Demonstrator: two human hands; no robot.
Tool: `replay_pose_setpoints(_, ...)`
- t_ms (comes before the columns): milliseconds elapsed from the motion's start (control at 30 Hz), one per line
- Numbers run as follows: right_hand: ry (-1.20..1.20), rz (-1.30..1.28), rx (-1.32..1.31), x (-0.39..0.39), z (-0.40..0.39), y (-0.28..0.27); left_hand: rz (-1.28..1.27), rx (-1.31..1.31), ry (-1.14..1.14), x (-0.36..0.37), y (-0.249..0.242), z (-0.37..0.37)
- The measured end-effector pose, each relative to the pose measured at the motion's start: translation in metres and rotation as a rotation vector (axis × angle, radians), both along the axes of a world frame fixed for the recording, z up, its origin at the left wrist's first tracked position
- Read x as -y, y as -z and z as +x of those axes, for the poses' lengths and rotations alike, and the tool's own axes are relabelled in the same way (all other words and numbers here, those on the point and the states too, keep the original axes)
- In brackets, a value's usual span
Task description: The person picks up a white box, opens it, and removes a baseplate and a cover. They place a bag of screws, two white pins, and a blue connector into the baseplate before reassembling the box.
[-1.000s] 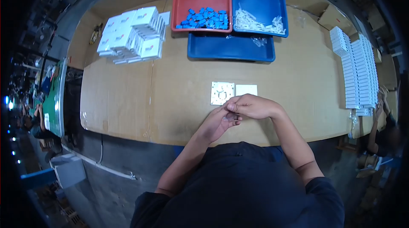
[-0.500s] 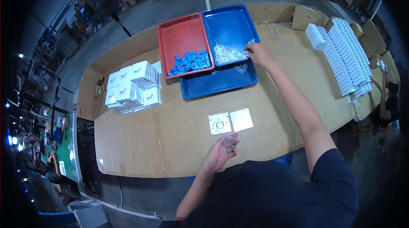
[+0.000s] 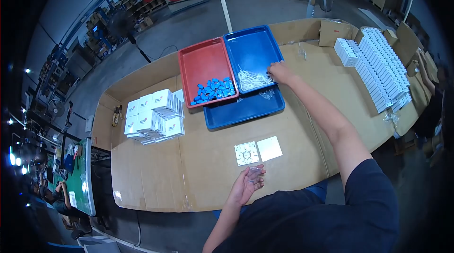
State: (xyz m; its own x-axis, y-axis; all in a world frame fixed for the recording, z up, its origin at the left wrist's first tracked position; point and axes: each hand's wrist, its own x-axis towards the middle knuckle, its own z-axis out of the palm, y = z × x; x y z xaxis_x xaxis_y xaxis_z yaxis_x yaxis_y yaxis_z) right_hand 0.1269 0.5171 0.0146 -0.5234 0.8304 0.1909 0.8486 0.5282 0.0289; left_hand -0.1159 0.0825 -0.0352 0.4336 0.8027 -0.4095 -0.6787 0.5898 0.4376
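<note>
My left hand (image 3: 245, 187), palm turned up, holds a small clear plastic bag (image 3: 255, 174) near the table's front edge. Just beyond it lies a white square plate with a cut-out pattern (image 3: 246, 154). A plain white square plate (image 3: 270, 148) is to the right of that one. My right hand (image 3: 281, 72) reaches to the right side of the blue tray (image 3: 253, 47), fingers pinched together beside a pile of slim white pieces (image 3: 253, 79). What the fingertips grip, if anything, is too small to make out.
A red tray (image 3: 203, 61) with blue parts (image 3: 213, 90) stands left of the blue one. Another blue tray (image 3: 243, 114) sits under both. Stacked white boxes (image 3: 153, 116) are on the left, rows of white pieces (image 3: 376, 71) on the right. Another person's arm (image 3: 427, 76) is at far right.
The camera view has tilted up, so the table sits lower in the picture. My right hand has moved slightly inward over the white pieces. My left hand keeps hold of the clear bag.
</note>
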Motion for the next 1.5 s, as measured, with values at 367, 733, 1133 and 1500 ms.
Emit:
replay_pose_setpoints(367, 0.108, -0.390, -1.114, 0.034, -0.008, -0.036, 0.007, 0.021, -0.012, -0.003, -0.001, -0.002)
replay_pose_setpoints(733, 0.091, -0.796, -1.497, 0.181, -0.007, -0.040, -0.038, 0.087, -0.084, -0.015, 0.006, 0.004)
replay_pose_setpoints(1133, 0.152, -1.084, -1.081, 0.309, -0.026, -0.007, -0.076, 0.040, -0.022, -0.030, -0.001, 0.009)
replay_pose_setpoints(1500, -0.343, -1.055, -0.783, 0.281, -0.040, -0.020, -0.055, 0.021, -0.001, -0.030, -0.014, 0.014)
